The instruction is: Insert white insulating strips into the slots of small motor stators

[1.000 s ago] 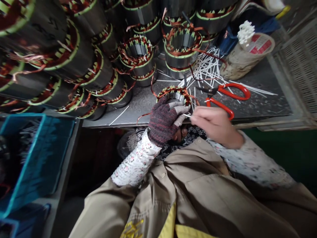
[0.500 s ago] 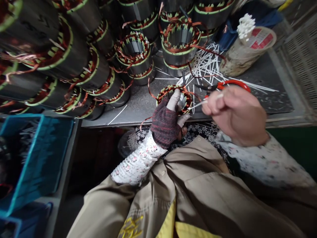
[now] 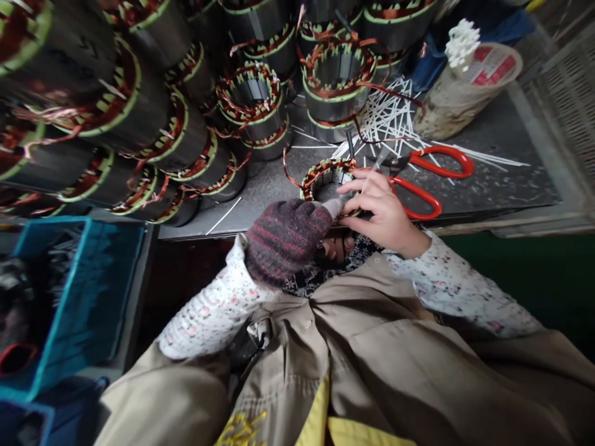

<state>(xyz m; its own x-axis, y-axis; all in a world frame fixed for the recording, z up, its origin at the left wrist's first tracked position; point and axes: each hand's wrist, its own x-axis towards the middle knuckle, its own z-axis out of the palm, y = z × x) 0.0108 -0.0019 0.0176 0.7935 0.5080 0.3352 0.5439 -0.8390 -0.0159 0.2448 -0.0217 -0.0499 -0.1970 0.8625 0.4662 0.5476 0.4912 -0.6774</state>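
Note:
A motor stator [image 3: 310, 178] with copper windings and a pale green rim stands at the bench's front edge. My left hand [image 3: 290, 238], in a dark striped glove with wrapped fingertips, curls over its near side, fingertips at the rim. My right hand [image 3: 379, 207] is bare and bent over the stator's right rim, its fingers pinched. A blurred white tie cord [image 3: 381, 160] rises by the right fingers; its lower end is hidden. Red-handled scissors [image 3: 446, 150] lie just right of that hand, blades partly covered. A copper lead [image 3: 287, 167] sticks up left of the stator.
Many finished-looking stators [image 3: 251, 102] stand stacked at the back and left. Loose white cords [image 3: 388, 118] lie in a heap behind the scissors. A stained round container [image 3: 446, 105] stands at the back right. A teal crate [image 3: 60, 297] sits at lower left.
My right hand has come down and left from beside the stator onto its right rim, uncovering the scissors. My left hand has shifted left and off the stator's opening to its near edge.

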